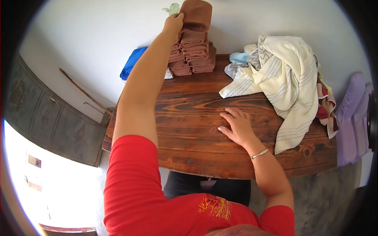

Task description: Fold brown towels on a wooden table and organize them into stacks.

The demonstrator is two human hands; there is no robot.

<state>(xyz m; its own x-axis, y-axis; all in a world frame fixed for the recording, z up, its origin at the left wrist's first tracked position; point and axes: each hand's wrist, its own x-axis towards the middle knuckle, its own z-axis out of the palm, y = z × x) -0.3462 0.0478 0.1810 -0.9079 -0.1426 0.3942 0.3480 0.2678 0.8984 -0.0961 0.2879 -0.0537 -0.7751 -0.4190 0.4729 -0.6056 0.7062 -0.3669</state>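
At the back of the wooden table [189, 115], my left hand [173, 25] grips the left edge of a folded brown cloth [197, 14]. That cloth is on or just above a tall stack of folded brown cloths [198, 54]; whether its full weight rests there I cannot tell. My right hand [237, 125] lies on the tabletop with its fingers apart and nothing in it. To its right, a heap of crumpled cream striped fabric [292, 76] spreads toward the table's front.
Folded blue cloth [133, 62] sits left of the stack, partly behind my left arm. Patterned red and beige fabric [324, 106] shows under the cream heap. Purple fabric-covered pieces [350, 126] stand at the right edge. A wooden stick [84, 90] leans by a grey door [56, 112].
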